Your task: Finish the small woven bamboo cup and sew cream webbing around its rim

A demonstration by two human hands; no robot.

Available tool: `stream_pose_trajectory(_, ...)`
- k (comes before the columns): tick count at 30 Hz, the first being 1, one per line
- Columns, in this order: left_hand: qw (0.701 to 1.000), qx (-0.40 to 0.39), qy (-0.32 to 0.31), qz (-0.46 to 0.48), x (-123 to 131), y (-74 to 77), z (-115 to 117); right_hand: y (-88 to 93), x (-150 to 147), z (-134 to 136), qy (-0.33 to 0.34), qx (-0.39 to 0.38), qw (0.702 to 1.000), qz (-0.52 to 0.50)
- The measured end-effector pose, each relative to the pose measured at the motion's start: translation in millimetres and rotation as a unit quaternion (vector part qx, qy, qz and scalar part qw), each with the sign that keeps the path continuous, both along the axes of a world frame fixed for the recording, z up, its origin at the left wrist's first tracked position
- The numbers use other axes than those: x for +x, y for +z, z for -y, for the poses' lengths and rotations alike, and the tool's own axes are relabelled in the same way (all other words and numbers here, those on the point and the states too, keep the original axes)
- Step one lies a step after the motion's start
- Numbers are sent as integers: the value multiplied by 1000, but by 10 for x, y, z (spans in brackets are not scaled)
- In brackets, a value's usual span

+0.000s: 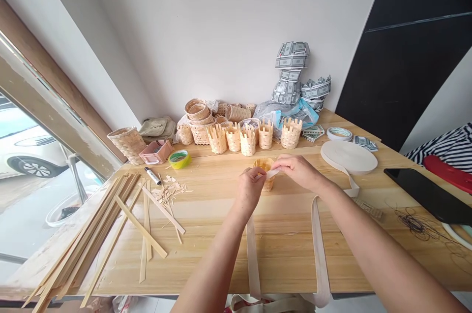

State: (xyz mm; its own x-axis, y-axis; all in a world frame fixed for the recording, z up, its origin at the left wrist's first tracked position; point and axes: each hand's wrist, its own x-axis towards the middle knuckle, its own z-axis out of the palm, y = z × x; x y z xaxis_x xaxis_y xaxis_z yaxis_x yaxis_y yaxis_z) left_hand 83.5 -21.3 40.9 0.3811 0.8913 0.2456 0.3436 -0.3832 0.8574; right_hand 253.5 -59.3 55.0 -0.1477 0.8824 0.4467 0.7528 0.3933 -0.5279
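Working mid-worktop (206, 264) here: the left hand (250, 187) pinches the rim of a small woven bamboo basket (266, 182), and the right hand (298, 172) pinches a pale webbing strip (273, 173) right against it. A row of notched baskets (248, 141) lines up toward the back edge, loose bamboo strips (81, 239) pile up at the left edge, and a webbing roll (348, 157) sits off to the right.
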Motion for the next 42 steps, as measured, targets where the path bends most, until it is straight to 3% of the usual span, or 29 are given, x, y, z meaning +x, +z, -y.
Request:
stream_pose_trajectory(8,1000,1,-8,-8,-12,30,25,-51,42,7,2,-8,1000,4)
stream_pose_trajectory(20,995,64,-9,-80,-2,-58,16,-107,60,10,0,-10,999,36)
stream_pose_trajectory(29,968,167,9,-186,-95,99,79,-84,-14,13,-21,-30,997,67)
stream_pose_trajectory(33,956,195,-45,-216,-122,128,22,-30,-75,9,-17,-47,996,79)
stream_pose_trajectory(42,962,149,-163,-159,-157,116,-196,2,-208,8,-57,-76,992,86)
